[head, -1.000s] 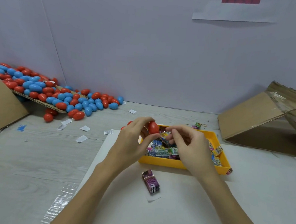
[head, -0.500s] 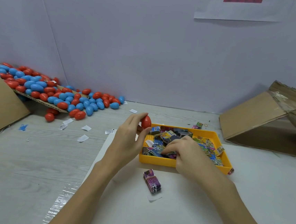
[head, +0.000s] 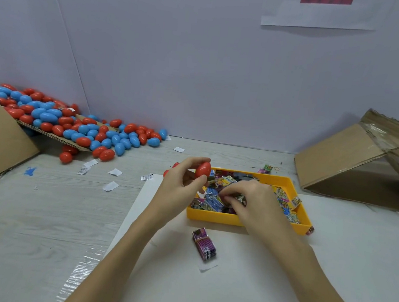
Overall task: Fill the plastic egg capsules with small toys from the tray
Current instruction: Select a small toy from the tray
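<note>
Red egg [head: 203, 170] sits pinched between thumb and fingertips of the left hand [head: 179, 190], above the tray's [head: 213, 219] near-left corner, its long axis roughly upright and leaning a little right. Whether the egg is whole or only a half cannot be told. Just right of it and lower, the right hand [head: 253, 204] reaches into the toys [head: 213, 199], fingers curled down among them; whether they have one pinched is hidden. Any toy picked must travel up and left to the egg.
</note>
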A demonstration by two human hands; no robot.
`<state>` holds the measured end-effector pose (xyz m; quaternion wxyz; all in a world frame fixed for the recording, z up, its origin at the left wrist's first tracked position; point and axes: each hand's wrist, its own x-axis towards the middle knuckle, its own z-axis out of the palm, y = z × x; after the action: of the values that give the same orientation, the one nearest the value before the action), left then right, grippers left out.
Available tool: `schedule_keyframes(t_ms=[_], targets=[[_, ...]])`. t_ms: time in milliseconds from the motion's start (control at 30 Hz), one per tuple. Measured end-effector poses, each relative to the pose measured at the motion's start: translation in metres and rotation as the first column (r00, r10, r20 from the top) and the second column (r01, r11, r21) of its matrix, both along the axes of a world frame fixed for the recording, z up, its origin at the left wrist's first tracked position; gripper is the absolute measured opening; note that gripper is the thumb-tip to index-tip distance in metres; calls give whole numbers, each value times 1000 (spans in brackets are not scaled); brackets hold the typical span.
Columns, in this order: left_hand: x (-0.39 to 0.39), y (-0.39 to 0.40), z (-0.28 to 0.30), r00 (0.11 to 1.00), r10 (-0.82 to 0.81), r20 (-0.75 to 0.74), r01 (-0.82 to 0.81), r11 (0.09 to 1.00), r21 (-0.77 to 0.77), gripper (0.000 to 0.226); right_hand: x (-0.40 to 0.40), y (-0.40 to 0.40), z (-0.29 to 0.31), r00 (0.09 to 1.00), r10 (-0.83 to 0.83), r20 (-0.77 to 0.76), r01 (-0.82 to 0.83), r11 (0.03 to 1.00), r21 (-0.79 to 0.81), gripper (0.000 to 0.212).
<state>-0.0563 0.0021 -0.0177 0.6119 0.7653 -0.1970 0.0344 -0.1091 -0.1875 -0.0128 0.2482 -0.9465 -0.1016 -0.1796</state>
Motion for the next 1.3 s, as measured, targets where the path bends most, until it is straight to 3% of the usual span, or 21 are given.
schedule_keyframes(t_ms=[100,233,367,533,700,833,1033,1300], targets=[[-3,-2,1,1000,0,10,0,1000,21,31,-1,1,0,994,-67,88,58,992,110,17],[-5,-4,0,998,-30,63,24,996,87,33,0,2,-2,984,-155,92,142,980,137,34],[-5,-4,-2,993,-39,112,25,992,124,33,0,0,-5,981,-178,77,167,977,132,26],[-5,-6,-1,994,-36,99,26,994,103,27,2,-1,-5,976,-187,116,149,950,276,11],[-10,-8,6,995,-63,-72,52,989,-141,22,1,-1,-4,982,-188,32,149,859,490,20],[-13,-10,9,988,-135,-69,123,980,-156,14,1,1,-1,988,-156,11,116,775,621,21],[-14,-10,5,986,-169,14,169,985,-19,31,-1,3,0,974,-220,53,124,717,686,11],[-15,-10,4,982,-183,47,183,983,-7,30,-4,4,2,966,-248,77,143,757,637,13]])
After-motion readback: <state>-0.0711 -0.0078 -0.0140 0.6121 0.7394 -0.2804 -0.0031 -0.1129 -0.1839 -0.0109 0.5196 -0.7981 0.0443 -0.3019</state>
